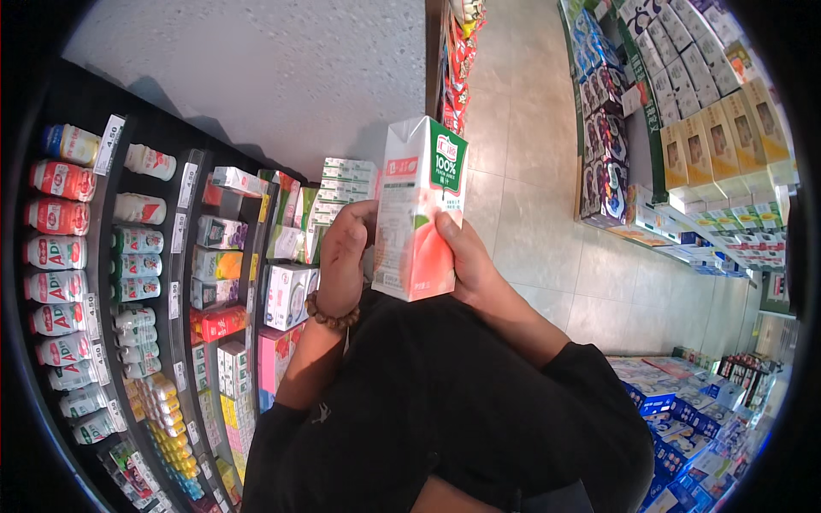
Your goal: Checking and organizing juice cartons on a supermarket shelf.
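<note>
A tall juice carton (419, 222), white with a green panel and a peach picture, is held up in front of my chest, tilted slightly. My right hand (466, 256) grips its right side, the thumb lying on the peach picture and the other fingers hidden behind. Against the left side is my left hand (345, 252), its fingers curled in toward the carton and their tips partly hidden by it. A brown bead bracelet (333, 316) circles my left wrist.
Along the left stand dark shelves (175, 256) of bottles (62, 215) and drink boxes (218, 263). The tiled floor (530, 222) runs along an aisle to stacked cartons (697, 154) at the right. Blue boxes (684, 427) are piled at the lower right.
</note>
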`<control>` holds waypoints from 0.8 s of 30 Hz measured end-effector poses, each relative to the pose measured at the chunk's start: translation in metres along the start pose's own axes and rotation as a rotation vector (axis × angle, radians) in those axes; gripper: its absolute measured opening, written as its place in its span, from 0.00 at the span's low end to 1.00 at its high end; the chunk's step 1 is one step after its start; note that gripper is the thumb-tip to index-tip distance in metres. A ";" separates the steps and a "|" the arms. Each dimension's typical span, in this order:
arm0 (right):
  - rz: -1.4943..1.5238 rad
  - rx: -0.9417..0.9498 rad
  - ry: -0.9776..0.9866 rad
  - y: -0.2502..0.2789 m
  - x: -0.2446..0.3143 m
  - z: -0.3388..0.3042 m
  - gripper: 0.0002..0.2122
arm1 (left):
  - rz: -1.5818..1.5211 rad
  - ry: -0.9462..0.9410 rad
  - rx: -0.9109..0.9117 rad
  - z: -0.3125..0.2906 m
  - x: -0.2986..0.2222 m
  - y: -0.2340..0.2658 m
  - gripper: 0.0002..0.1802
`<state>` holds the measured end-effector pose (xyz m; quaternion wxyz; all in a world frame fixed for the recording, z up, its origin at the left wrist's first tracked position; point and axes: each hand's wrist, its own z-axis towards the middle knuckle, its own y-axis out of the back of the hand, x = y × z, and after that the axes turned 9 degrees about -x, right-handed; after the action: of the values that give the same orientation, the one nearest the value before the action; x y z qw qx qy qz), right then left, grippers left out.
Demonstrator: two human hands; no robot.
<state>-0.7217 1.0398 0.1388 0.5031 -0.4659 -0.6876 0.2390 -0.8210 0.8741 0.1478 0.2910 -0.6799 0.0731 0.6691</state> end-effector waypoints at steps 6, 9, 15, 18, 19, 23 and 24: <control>-0.257 -0.014 0.131 0.005 0.006 0.003 0.32 | 0.064 -0.002 -0.033 0.004 -0.004 0.007 0.33; -0.313 -0.024 0.084 0.005 0.006 0.004 0.31 | 0.075 0.053 -0.005 0.016 -0.022 0.019 0.33; -0.869 0.124 0.404 -0.002 0.004 0.007 0.39 | 0.332 0.074 0.054 0.026 -0.050 0.044 0.39; -1.071 0.163 0.467 0.001 0.001 0.011 0.43 | 0.317 0.264 0.127 0.021 -0.061 0.068 0.41; -1.139 0.218 0.466 0.001 -0.001 0.013 0.43 | 0.398 0.308 0.156 0.015 -0.063 0.076 0.41; -1.286 0.385 0.380 -0.006 -0.014 0.031 0.45 | 0.383 0.380 0.137 -0.011 -0.066 0.101 0.38; -1.288 0.413 0.469 -0.004 -0.021 0.035 0.45 | 0.427 0.404 0.096 -0.016 -0.073 0.097 0.36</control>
<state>-0.7539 1.0246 0.1192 0.7569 0.0981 -0.6403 -0.0866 -0.8611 0.7653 0.1875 0.1553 -0.7539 0.3024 0.5621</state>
